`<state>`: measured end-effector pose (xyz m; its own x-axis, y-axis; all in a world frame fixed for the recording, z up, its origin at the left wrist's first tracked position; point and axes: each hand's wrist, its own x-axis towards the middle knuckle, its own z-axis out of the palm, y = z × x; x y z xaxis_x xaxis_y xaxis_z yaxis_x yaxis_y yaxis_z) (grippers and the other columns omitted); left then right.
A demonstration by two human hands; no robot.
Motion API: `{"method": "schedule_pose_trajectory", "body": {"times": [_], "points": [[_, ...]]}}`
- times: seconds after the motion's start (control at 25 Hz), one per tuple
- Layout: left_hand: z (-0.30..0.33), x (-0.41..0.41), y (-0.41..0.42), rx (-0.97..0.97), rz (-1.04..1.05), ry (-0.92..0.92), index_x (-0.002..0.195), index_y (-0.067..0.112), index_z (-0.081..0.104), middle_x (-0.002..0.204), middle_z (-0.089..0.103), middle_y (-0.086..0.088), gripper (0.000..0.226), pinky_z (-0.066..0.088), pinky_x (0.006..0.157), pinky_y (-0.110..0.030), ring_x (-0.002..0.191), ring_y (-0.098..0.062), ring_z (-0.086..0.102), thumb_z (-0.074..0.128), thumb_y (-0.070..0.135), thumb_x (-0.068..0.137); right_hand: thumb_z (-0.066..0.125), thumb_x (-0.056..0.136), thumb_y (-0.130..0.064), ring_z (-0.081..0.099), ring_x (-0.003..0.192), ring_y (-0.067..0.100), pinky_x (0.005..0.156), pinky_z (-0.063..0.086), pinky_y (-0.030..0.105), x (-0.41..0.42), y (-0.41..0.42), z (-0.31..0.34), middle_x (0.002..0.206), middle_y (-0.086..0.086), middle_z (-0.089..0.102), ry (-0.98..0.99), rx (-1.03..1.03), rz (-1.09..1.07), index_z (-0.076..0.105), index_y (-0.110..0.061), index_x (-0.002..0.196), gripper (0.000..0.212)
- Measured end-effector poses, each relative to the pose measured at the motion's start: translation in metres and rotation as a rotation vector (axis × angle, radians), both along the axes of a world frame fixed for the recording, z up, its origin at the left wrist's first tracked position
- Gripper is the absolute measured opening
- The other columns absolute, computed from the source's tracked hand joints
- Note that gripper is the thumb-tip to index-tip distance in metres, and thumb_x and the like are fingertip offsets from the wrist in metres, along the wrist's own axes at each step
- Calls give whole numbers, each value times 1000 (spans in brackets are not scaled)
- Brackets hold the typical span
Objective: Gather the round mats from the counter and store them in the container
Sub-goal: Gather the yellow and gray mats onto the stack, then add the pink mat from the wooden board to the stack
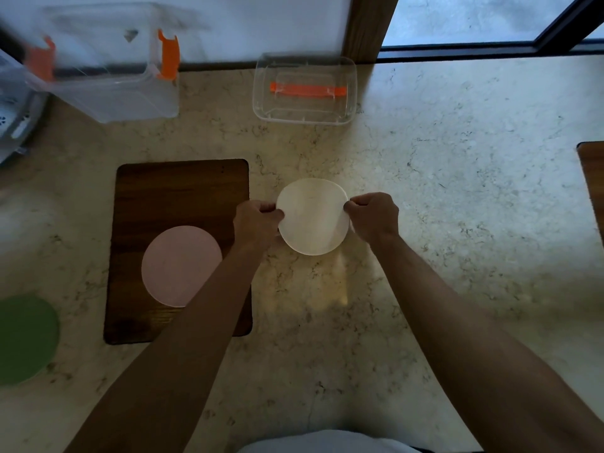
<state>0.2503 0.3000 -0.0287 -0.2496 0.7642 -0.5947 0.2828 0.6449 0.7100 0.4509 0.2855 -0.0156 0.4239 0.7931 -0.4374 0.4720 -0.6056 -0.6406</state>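
Observation:
A white round mat (313,217) is held over the middle of the marble counter (457,191). My left hand (258,220) pinches its left edge and my right hand (374,215) pinches its right edge. A pink round mat (178,264) lies flat on a dark wooden board (170,188), partly under my left forearm. At the left edge a green round mat (24,338) rests on the counter. The clear container (108,76) with orange latches stands open at the back left. Its clear lid (305,89) with an orange handle lies at the back centre.
A window frame and a wooden post (369,24) run along the back of the counter. A second wooden board's corner (593,178) shows at the right edge. Something pale and blurred sits at the far left (13,116).

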Motion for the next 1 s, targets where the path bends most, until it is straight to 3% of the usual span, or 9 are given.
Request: {"method": "schedule_pose_trajectory", "body": {"times": [0.16, 0.24, 0.32, 0.44, 0.56, 0.64, 0.76, 1.0], "points": [[16, -21, -24, 55, 7, -41, 110, 2, 68, 102, 71, -13, 27, 62, 68, -40, 83, -24, 70, 70, 7, 84, 63, 73, -22, 62, 62, 2, 53, 48, 18, -22, -24, 19, 68, -9, 71, 4, 5, -4, 73, -20, 66, 13], [25, -35, -39, 62, 26, -73, 109, 4, 69, 99, 71, -10, 26, 62, 63, -33, 78, -18, 69, 71, 11, 84, 64, 74, -24, 59, 58, -4, 50, 42, 12, -37, -36, 29, 62, -19, 64, 14, 13, -10, 69, -31, 58, 18], [32, -55, -54, 52, 60, -101, 110, 3, 69, 99, 71, -11, 29, 62, 66, -36, 80, -20, 70, 73, 16, 84, 64, 74, -25, 58, 56, -6, 49, 38, 8, -56, -46, 34, 60, -23, 59, 28, 24, 16, 70, -31, 62, 15], [37, -92, -73, 39, 131, -102, 107, 1, 68, 99, 71, -15, 30, 62, 72, -46, 82, -26, 70, 75, 17, 83, 64, 77, -25, 57, 66, -4, 55, 39, 11, -90, -58, 34, 71, -15, 63, 50, 33, 78, 76, -24, 84, 15], [40, -129, -87, 48, 143, 7, 90, 7, 70, 93, 73, -12, 14, 61, 75, -46, 80, -26, 69, 74, 19, 83, 64, 78, -24, 57, 63, -3, 54, 42, 13, -125, -65, 31, 75, -10, 66, 78, 19, 96, 77, -23, 87, 16], [43, -155, -95, 51, 161, 48, 82, 13, 69, 93, 72, -11, 8, 60, 77, -47, 82, -27, 69, 74, 19, 82, 64, 79, -24, 59, 64, 4, 61, 48, 17, -151, -67, 28, 80, -4, 70, 88, 22, 108, 77, -21, 91, 18], [43, -191, -102, 48, 207, 38, 89, 10, 71, 100, 71, -14, 13, 59, 80, -49, 90, -32, 68, 76, 17, 79, 64, 81, -26, 59, 66, 6, 60, 44, 18, -188, -68, 21, 85, -1, 71, 76, 30, 128, 77, -19, 94, 20], [32, -241, -104, 32, 237, -20, 84, 8, 66, 98, 70, -18, 6, 59, 50, -32, 81, -31, 70, 72, 7, 82, 63, 85, -29, 58, 82, 12, 72, 44, 24, -239, -65, 4, 97, 0, 71, 54, 30, 178, 74, -19, 95, 18]]}}
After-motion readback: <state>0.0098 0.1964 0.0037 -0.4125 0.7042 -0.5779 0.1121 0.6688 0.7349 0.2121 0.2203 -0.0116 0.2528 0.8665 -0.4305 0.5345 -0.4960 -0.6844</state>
